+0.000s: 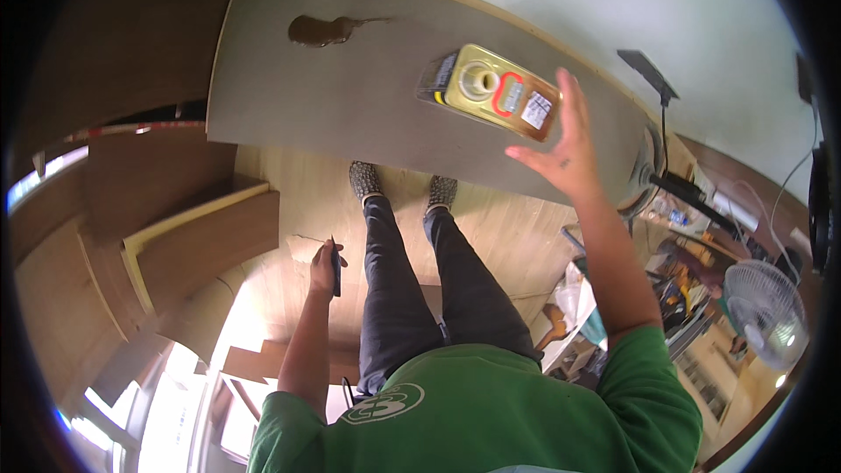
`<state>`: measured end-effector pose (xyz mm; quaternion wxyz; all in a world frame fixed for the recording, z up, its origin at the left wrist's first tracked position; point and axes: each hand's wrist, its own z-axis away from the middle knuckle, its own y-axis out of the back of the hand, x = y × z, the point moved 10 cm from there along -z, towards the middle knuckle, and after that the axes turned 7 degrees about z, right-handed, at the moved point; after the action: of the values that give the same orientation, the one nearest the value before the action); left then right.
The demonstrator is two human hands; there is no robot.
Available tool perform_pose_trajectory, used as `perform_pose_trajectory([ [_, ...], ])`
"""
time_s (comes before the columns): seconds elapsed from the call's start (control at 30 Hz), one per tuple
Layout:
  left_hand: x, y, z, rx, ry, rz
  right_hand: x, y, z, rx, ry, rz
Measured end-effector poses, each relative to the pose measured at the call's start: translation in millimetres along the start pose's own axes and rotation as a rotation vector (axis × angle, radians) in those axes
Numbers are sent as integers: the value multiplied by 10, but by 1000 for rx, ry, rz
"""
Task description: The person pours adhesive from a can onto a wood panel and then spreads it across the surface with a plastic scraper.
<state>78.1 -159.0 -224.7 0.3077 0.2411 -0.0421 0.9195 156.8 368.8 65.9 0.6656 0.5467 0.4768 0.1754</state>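
Note:
A rectangular metal can with a round spout and a red handle stands on a grey panel. My right hand is beside the can's right end, fingers and thumb spread; whether it touches the can I cannot tell. A pool of brown, glossy liquid, perhaps glue, lies on the panel's upper left part with a thin trail to its right. Low on the left, away from the panel, my left hand grips a dark, flat tool, which looks like a scraper; its blade is hard to make out.
Brown boards stand at the left. A pale wall rises behind the panel. To the right are a black pole, a fan and shelves with mixed tools. My feet are on the wood-look floor below the panel's near edge.

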Motion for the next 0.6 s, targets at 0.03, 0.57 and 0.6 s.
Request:
perform_pose_trajectory([
  [0.03, -24, 26, -3, -11, 2, -12, -104, -21, -70, -55, 21, 108],
  [0.57, -311, 453, 292, 106, 84, -54, -319, -165, -646, -220, 81, 245],
  [0.6, -381, 512, 332, 125, 86, -24, -537, 11, -553, -183, 157, 248],
])
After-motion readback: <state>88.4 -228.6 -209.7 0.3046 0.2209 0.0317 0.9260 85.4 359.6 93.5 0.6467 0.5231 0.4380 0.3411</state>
